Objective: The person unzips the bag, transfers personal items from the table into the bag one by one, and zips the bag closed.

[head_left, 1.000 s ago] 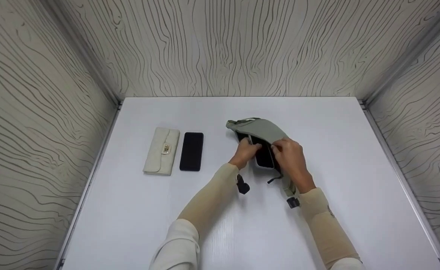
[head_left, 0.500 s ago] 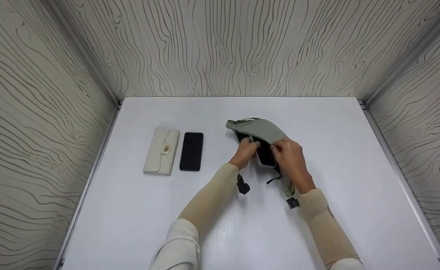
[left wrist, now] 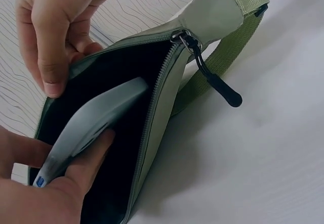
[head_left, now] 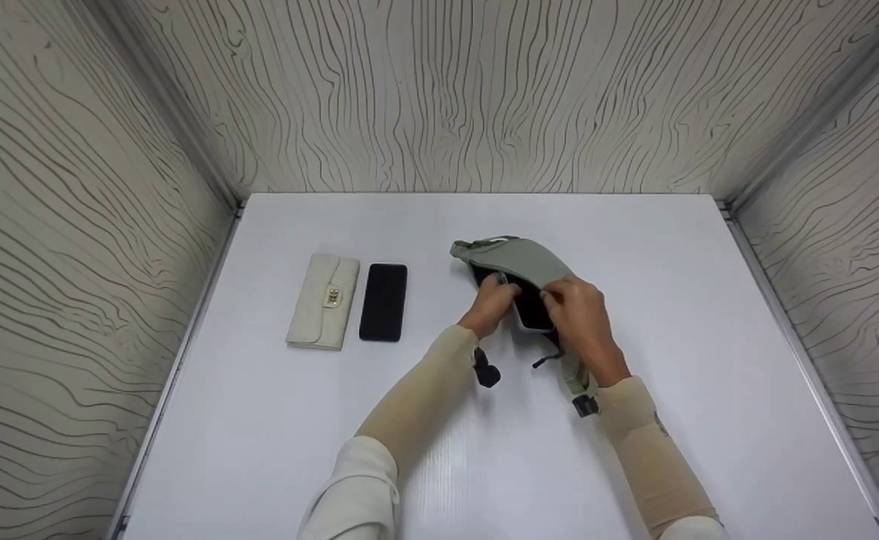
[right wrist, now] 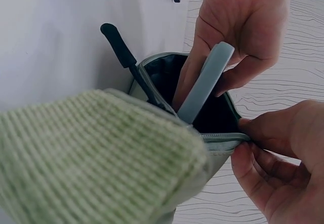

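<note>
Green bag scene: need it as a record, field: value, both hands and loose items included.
container: green bag, unzipped, on the white table
zipper pull: black, dangling outside the bag
left hand: pinches a pale-edged, phone-like device
device position: partly inside the bag, tilted
right hand: pinches the edge of the bag's opening
loose item 1: black phone, flat, left of the bag
loose item 2: cream wallet, metal clasp, left of the black phone
</note>
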`<state>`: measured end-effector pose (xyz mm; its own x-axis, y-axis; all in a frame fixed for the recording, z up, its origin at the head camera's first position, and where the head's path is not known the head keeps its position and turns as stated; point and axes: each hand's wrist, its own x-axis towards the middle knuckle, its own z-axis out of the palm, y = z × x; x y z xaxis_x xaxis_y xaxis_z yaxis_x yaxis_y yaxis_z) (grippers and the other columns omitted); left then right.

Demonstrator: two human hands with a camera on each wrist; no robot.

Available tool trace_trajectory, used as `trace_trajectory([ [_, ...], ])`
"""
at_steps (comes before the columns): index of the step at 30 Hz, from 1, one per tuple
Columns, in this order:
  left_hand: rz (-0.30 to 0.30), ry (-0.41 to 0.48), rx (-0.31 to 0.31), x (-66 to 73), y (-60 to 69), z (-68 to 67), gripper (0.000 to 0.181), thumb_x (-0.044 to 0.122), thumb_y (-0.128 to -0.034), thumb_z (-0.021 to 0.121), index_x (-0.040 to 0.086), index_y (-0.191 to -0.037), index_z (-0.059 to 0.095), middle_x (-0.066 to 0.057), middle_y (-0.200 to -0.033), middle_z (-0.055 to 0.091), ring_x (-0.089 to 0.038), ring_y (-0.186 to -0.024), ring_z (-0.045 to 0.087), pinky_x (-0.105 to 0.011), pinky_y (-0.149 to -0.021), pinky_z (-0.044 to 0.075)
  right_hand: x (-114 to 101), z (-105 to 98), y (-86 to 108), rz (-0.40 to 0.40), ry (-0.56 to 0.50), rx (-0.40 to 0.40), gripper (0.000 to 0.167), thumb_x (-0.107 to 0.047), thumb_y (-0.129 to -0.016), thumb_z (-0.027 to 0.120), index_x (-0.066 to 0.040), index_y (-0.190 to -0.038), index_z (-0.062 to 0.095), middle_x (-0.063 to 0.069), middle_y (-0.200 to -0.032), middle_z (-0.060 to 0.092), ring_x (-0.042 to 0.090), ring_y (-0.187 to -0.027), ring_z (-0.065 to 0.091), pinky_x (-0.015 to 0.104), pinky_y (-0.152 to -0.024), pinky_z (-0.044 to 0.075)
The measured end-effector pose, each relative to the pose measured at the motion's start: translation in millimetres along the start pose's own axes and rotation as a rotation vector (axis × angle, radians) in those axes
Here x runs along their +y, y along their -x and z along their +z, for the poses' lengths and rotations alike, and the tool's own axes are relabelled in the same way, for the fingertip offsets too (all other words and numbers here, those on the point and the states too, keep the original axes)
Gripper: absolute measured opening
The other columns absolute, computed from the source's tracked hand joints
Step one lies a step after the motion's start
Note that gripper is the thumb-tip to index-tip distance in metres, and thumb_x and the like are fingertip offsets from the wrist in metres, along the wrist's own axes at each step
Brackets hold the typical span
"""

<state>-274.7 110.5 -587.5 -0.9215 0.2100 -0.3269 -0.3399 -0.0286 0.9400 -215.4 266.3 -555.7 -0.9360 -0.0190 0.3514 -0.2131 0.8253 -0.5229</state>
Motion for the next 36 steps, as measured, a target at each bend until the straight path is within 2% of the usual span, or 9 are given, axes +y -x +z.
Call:
trace_trajectory([
  [2,-0.001,0.0,0.005,-0.6,-0.4,0.3,0.047,0.004,-0.0936,0.058,-0.009,-0.139,0.051,-0.008,-0.117,0.054,-0.021,-0.103,0.053,-0.033,-0.088,0.048,0.0,0.0,0.2,0.002,-0.002,-0.002,0.011,-0.003,-0.095,0.075,0.004,-0.101,0.081,0.019,-0.096,0.077,0.037,-0.093,0.074,0.051,-0.083,0.061],
  [4,-0.009,-0.002,0.007,-1.2,-0.8,0.3,0.049,0.004,-0.0948,0.059,-0.01,-0.141,0.05,-0.01,-0.121,0.054,-0.021,-0.105,0.053,-0.033,-0.091,0.049,0.0,0.2,0.3,0.0,-0.002,-0.003,0.011,-0.003,-0.095,0.075,0.004,-0.101,0.081,0.019,-0.096,0.077,0.036,-0.092,0.074,0.051,-0.083,0.061],
  [11,-0.061,0.109,-0.049,-1.0,-0.3,0.2,0.049,0.003,-0.0999,0.056,-0.011,-0.145,0.044,-0.008,-0.111,0.053,-0.018,-0.093,0.054,-0.028,-0.078,0.048,0.3,0.4,1.0,-0.013,-0.007,-0.007,0.01,-0.003,-0.095,0.075,0.004,-0.099,0.081,0.018,-0.095,0.077,0.034,-0.089,0.075,0.05,-0.079,0.061],
  [14,-0.063,0.117,-0.055,-0.5,0.1,0.9,0.047,0.003,-0.1001,0.056,-0.01,-0.144,0.045,-0.005,-0.106,0.052,-0.016,-0.087,0.054,-0.026,-0.074,0.047,0.4,0.3,1.1,-0.009,-0.008,-0.009,0.01,-0.003,-0.095,0.075,0.004,-0.1,0.081,0.018,-0.095,0.077,0.034,-0.089,0.074,0.05,-0.079,0.061],
  [17,-0.063,0.122,-0.059,-0.7,0.1,1.4,0.042,0.002,-0.0998,0.056,-0.007,-0.14,0.047,-0.002,-0.094,0.051,-0.013,-0.075,0.05,-0.025,-0.069,0.044,-0.1,0.3,1.5,0.0,-0.01,-0.015,0.01,-0.004,-0.096,0.075,0.003,-0.1,0.081,0.018,-0.095,0.076,0.033,-0.089,0.074,0.049,-0.078,0.061],
  [22,-0.061,0.138,-0.068,-2.4,-1.3,2.5,0.038,0.0,-0.0984,0.053,-0.003,-0.136,0.048,0.002,-0.084,0.049,-0.01,-0.067,0.046,-0.026,-0.065,0.041,0.1,0.7,2.1,0.019,-0.008,-0.021,0.011,-0.005,-0.097,0.074,0.003,-0.101,0.081,0.017,-0.096,0.077,0.032,-0.089,0.073,0.048,-0.079,0.06],
  [29,-0.044,0.2,-0.052,-3.9,-3.3,2.6,0.019,-0.005,-0.093,0.053,0.006,-0.109,0.053,0.006,-0.071,0.046,-0.007,-0.057,0.042,-0.024,-0.058,0.036,1.0,2.5,1.6,0.02,-0.012,-0.009,0.01,-0.004,-0.096,0.074,0.002,-0.101,0.081,0.017,-0.096,0.077,0.032,-0.088,0.073,0.049,-0.079,0.06],
  [32,-0.058,0.199,-0.048,-3.3,-3.6,2.8,0.021,-0.005,-0.0923,0.053,0.005,-0.111,0.052,0.006,-0.072,0.047,-0.006,-0.057,0.043,-0.022,-0.056,0.037,0.9,2.8,1.9,0.013,-0.017,-0.005,0.01,-0.004,-0.096,0.075,0.003,-0.1,0.081,0.018,-0.096,0.077,0.033,-0.088,0.074,0.049,-0.079,0.06],
  [36,-0.093,0.213,-0.046,-2.4,-4.3,3.9,0.033,-0.005,-0.0917,0.053,0.003,-0.124,0.049,0.003,-0.079,0.049,-0.007,-0.061,0.045,-0.022,-0.058,0.04,1.6,3.4,2.5,0.002,-0.014,-0.005,0.01,-0.003,-0.095,0.075,0.003,-0.1,0.081,0.018,-0.096,0.078,0.034,-0.089,0.075,0.049,-0.079,0.061],
])
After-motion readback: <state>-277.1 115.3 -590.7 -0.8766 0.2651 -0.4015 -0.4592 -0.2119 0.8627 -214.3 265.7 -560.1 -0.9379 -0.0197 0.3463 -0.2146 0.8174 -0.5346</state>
